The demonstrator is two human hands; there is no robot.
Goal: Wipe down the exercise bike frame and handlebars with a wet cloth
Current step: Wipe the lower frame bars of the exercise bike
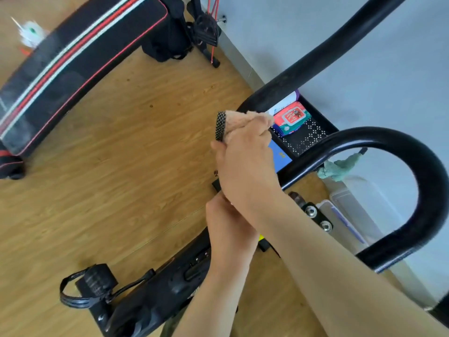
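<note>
right hand (245, 164) grips peach cloth (245, 122), bunched against the black handlebar (315, 57) near its lower bend. left hand (226, 222) below, grasp cannot be told. cloth judged soft, limp, light; best held bunched in the palm

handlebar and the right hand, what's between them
The peach cloth, gripped by the right hand, sits between them against the handlebar bend; the head view shows it.

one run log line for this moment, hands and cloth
step: handlebar wipe | right hand: grips cloth on handlebar bend | left hand: under right wrist, grip hidden
</note>
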